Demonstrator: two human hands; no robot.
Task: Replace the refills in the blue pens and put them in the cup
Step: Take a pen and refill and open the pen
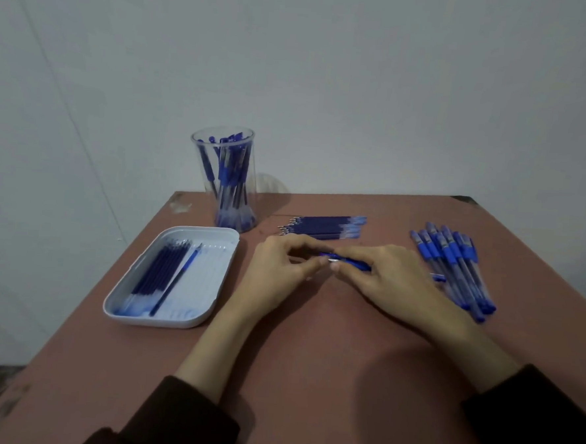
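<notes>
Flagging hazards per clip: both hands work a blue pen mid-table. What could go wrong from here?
The tall clear plastic cup stands near the far edge of the reddish-brown table; a careless drop-in could tip it.
The row of loose dark-blue refills lies just beyond the held blue pen; a nudge may scatter them.
The white plastic tray holds look-alike refills, inviting mix-ups.

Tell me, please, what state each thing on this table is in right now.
Clear plastic cup: upright, full of blue pens.
White plastic tray: flat, holding dark blue refills.
Loose blue refills: lying side by side, right of the cup.
Pile of blue pens: lying loose at the far right.
Held blue pen: level, between both hands.
Left hand: pinches the pen's end.
Right hand: grips the pen's barrel.
</notes>
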